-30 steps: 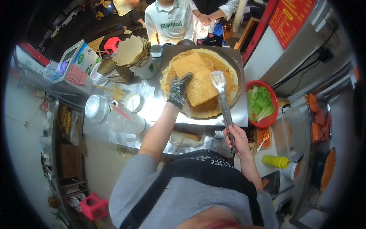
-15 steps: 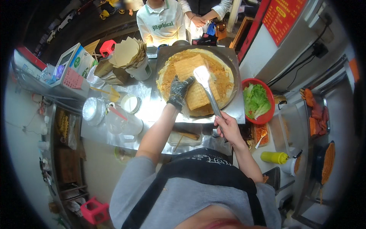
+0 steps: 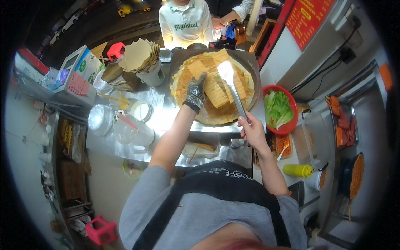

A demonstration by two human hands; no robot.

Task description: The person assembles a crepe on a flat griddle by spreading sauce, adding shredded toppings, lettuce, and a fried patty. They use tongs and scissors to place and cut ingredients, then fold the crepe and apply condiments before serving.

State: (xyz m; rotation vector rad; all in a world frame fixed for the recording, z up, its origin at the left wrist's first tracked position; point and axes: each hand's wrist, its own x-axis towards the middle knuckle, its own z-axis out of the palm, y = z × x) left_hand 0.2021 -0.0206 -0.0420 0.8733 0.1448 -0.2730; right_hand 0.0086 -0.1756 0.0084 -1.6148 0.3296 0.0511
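A large thin pancake (image 3: 180, 85) covers the round griddle (image 3: 256, 68) in front of me. Several golden, crisp rectangular sheets (image 3: 216, 92) lie tilted over one another on it, with a bit of green between them. My left hand (image 3: 195, 92), in a black glove under clear plastic, rests at the left side of these sheets. Its fingers look stretched out, and nothing shows in its grip. Metal tongs (image 3: 236, 93) are in my bare right hand (image 3: 253, 129), which is closed around the handle end. The tongs' broad tips hover over or touch the sheets; I cannot tell which.
Right of the griddle sits a red bowl (image 3: 295, 118) of lettuce (image 3: 278, 109). A yellow bottle (image 3: 298, 170) lies nearby. On the left stand a tub of paper bags (image 3: 141, 56), a clear pitcher (image 3: 129, 132) and a white container (image 3: 141, 111). People stand beyond the counter.
The crisp sheets have shifted and spread apart, one corner now reaching the pancake's far edge. My left hand's fingers have straightened. The tongs have moved slightly right and away from me.
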